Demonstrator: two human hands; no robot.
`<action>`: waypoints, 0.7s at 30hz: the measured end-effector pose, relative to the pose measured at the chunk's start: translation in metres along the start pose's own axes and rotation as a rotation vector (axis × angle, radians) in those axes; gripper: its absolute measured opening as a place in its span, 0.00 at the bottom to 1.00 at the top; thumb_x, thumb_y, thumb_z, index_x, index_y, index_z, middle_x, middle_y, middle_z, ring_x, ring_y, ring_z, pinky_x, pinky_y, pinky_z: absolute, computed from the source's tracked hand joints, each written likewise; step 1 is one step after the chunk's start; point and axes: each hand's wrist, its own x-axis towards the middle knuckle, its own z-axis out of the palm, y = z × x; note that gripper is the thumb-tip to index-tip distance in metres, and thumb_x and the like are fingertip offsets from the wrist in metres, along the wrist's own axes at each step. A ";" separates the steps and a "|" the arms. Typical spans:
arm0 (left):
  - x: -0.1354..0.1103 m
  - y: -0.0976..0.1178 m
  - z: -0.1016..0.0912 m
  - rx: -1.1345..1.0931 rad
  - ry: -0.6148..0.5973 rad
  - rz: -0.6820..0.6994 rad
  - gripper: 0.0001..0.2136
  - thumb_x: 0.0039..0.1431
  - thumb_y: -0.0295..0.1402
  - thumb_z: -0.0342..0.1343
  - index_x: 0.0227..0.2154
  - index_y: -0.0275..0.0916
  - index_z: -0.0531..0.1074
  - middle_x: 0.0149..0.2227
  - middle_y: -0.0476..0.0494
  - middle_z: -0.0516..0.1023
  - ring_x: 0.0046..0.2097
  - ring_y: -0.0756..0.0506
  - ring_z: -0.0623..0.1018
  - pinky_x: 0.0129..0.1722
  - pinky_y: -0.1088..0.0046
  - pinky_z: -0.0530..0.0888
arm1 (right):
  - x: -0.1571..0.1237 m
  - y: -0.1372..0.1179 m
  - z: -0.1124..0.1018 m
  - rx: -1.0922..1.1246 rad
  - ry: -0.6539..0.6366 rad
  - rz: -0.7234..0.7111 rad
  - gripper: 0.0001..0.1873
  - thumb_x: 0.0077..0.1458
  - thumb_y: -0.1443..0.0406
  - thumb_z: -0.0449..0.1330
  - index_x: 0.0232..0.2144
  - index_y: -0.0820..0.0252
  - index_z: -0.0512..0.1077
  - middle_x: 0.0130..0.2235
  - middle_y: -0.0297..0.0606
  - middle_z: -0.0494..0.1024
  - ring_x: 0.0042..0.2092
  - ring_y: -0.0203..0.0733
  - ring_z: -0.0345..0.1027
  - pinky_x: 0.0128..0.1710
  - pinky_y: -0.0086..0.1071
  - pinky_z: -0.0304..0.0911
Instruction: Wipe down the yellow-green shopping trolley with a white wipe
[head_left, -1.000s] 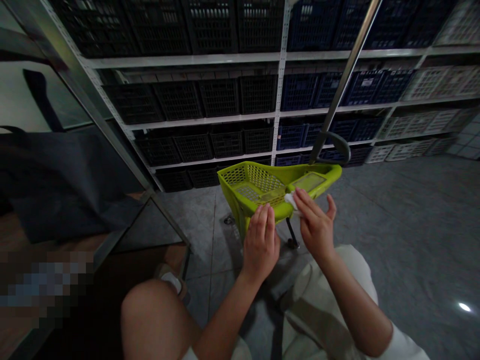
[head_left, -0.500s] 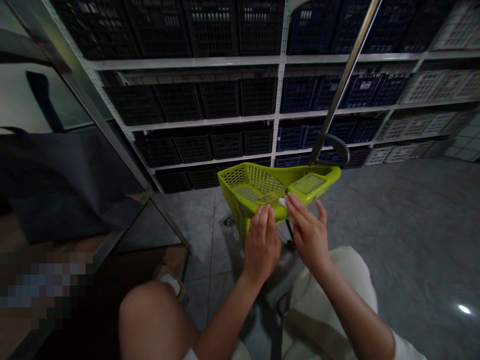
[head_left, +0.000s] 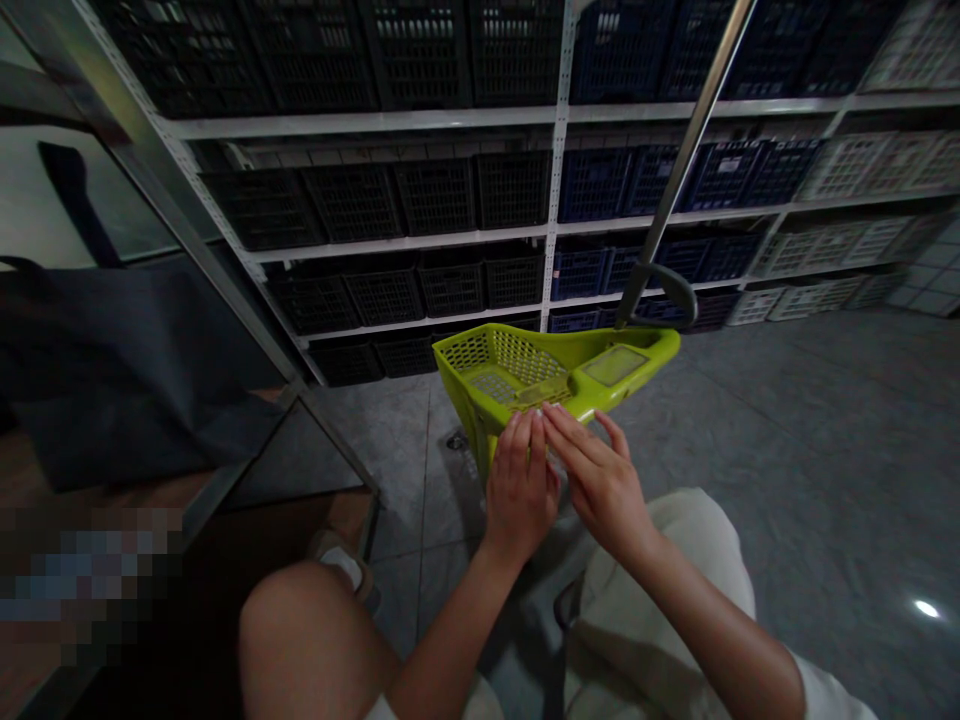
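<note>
A yellow-green perforated shopping basket (head_left: 465,395) with a long metal pole handle (head_left: 697,130) stands before my knees. My left hand (head_left: 521,490) lies over its near rim, fingers together and bent over the edge. Against its fingertips, my right hand (head_left: 604,480) presses on the same rim, its thumb raised apart. The small white wad, like a tissue, that showed under my right fingers earlier is now almost wholly hidden beneath them. A grey looped grip (head_left: 671,295) sits at the basket's far right end.
Behind the basket, white metal shelving (head_left: 405,245) bears rows of black crates (head_left: 435,195), blue crates (head_left: 592,185) and pale crates (head_left: 847,165). At left, a dark grey bag (head_left: 135,370) rests on a metal-framed stand (head_left: 330,435). Grey tiles (head_left: 810,420) cover the floor.
My right hand has slid left along the basket rim until its fingertips meet my left hand. The white wad has gone under the fingers. My left hand stays nearly in place.
</note>
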 end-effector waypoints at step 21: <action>0.000 0.002 0.002 -0.026 -0.017 0.001 0.32 0.63 0.24 0.47 0.69 0.30 0.44 0.62 0.28 0.65 0.69 0.37 0.59 0.63 0.54 0.67 | 0.001 0.002 0.007 -0.098 0.121 0.150 0.31 0.61 0.72 0.47 0.65 0.55 0.60 0.63 0.42 0.69 0.64 0.42 0.61 0.68 0.46 0.41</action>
